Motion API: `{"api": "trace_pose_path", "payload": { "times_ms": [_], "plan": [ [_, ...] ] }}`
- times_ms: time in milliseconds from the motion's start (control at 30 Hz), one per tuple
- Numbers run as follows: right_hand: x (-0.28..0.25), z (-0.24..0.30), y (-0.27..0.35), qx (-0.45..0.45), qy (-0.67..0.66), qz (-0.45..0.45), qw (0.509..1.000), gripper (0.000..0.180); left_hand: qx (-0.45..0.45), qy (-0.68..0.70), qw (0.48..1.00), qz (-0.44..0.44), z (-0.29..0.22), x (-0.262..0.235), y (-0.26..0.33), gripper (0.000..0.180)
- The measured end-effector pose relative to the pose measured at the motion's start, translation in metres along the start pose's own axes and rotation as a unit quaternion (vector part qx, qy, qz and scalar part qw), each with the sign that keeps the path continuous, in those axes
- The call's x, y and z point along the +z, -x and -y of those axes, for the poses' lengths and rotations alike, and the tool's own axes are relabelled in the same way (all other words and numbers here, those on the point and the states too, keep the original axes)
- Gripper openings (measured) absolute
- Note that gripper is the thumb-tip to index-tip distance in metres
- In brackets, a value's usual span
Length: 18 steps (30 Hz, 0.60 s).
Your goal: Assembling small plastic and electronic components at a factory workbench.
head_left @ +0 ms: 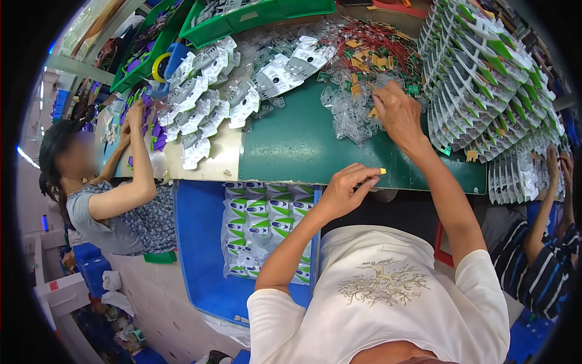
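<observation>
My left hand point(345, 191) rests at the near edge of the green work mat point(291, 145), its fingers pinched on a small yellow piece point(382, 171). My right hand point(397, 112) reaches farther out into a heap of clear plastic shells point(348, 118) and small yellow-green parts with red wires point(370, 51); its fingertips are bent down into the heap and what they grip is hidden.
Stacked packaged cards point(485, 79) fan out at the right. White blister packs point(206, 103) lie at the left, green bins point(242, 18) behind. A blue crate point(200, 242) under the table holds finished packs point(260, 227). One person point(115, 206) works at my left, another's striped sleeve point(545, 255) at my right.
</observation>
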State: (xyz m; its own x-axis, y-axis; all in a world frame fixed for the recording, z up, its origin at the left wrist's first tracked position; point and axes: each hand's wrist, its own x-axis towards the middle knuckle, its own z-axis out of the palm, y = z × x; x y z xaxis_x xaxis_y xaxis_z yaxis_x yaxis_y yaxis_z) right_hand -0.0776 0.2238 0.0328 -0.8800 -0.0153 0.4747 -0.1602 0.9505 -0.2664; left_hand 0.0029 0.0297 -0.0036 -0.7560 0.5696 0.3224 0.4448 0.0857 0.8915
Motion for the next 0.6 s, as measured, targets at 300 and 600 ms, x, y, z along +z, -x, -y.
{"api": "trace_pose_path", "payload": {
  "times_ms": [300, 600],
  "plan": [
    [-0.070, 0.033, 0.017, 0.051, -0.226, -0.053, 0.971, 0.009, 0.007, 0.002, 1.000, -0.002, -0.002, -0.003, 0.000, 0.014],
    [-0.099, 0.027, 0.062, 0.153, -0.697, 0.039, 0.700, 0.036, -0.121, 0.064, 0.985, -0.109, -0.023, -0.012, -0.001, 0.009]
  ]
}}
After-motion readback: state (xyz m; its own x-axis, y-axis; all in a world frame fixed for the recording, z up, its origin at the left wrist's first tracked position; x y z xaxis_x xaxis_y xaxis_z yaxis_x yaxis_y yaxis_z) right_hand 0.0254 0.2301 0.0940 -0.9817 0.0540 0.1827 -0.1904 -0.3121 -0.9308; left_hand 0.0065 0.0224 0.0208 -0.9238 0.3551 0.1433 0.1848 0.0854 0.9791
